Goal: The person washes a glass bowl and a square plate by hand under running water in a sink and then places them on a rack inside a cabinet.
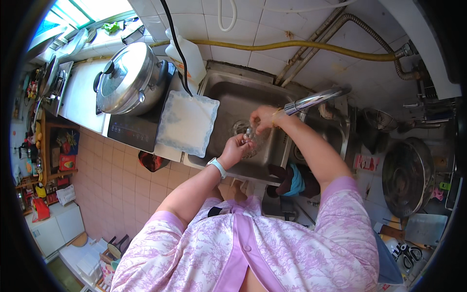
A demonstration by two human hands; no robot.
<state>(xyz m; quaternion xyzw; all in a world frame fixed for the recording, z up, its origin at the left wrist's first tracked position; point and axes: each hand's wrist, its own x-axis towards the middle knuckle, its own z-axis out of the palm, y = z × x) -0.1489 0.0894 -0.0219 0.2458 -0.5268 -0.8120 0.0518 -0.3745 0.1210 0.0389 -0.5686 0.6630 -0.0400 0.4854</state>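
Over the basin of a stainless steel sink [233,93], both of my hands are close together in splashing water. My left hand [236,149], with a light-coloured watch on the wrist, has its fingertips pinched together. Something small and shiny shows at them, but whether it is an object or water is unclear. Just above and to the right, my right hand [263,118] has loosely curled fingers, with thumb and forefinger apart and nothing visible between them. A chrome faucet [310,101] reaches over my right wrist. The drain [240,127] lies below the hands, partly hidden.
Left of the basin lies a square, pale tray or board [188,124] with a patterned edge. Farther left, a lidded steel pot [127,80] stands on a black cooktop [136,129]. A white plastic jug [188,58] stands behind. Cloths [293,180] hang at the sink's front edge.
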